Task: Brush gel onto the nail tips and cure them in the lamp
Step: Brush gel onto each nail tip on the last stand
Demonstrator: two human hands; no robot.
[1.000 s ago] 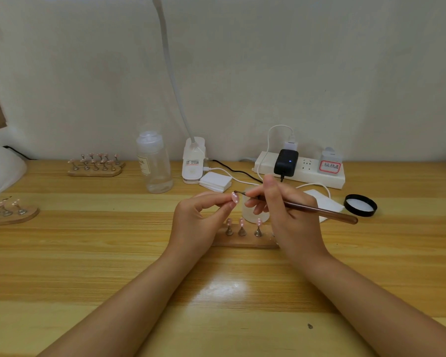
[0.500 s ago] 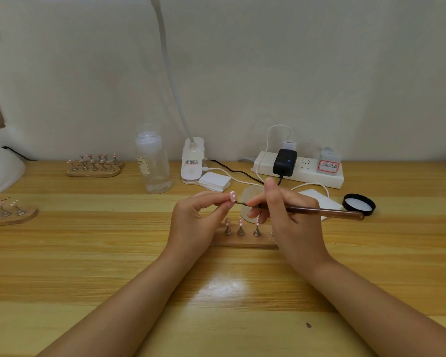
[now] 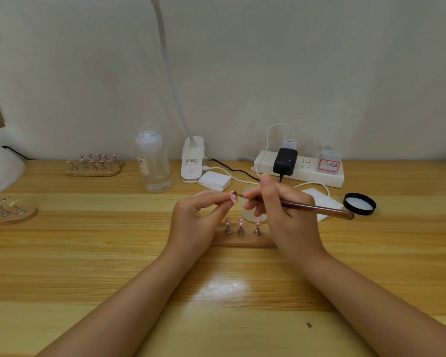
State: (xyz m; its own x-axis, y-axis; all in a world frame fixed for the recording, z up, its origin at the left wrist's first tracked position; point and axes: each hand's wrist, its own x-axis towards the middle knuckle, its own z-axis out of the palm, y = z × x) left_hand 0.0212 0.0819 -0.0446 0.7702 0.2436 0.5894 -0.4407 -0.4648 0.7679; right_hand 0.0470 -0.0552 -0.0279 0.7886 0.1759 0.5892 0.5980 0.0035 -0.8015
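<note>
My left hand (image 3: 196,222) pinches a pink nail tip (image 3: 234,196) on its small stand, lifted above the table. My right hand (image 3: 283,215) grips a brown brush (image 3: 317,208) like a pen, its fine tip touching the nail tip. Below the hands a wooden holder (image 3: 242,240) carries three pink nail tips (image 3: 241,224) on metal stands. A small pale gel jar (image 3: 250,212) stands behind it, partly hidden by my right fingers. The white curing lamp (image 3: 0,168) is at the far left edge.
Two more wooden holders with nail tips stand at the left (image 3: 8,212) and back left (image 3: 94,164). A clear bottle (image 3: 153,163), a white clip lamp base (image 3: 192,161), pads (image 3: 215,180), a power strip (image 3: 299,168) and a black lid (image 3: 359,203) line the back.
The brush handle has swung slightly, its rear end dipping lower again; the brush tip stays on the held nail tip. Both hands remain nearly in place.
</note>
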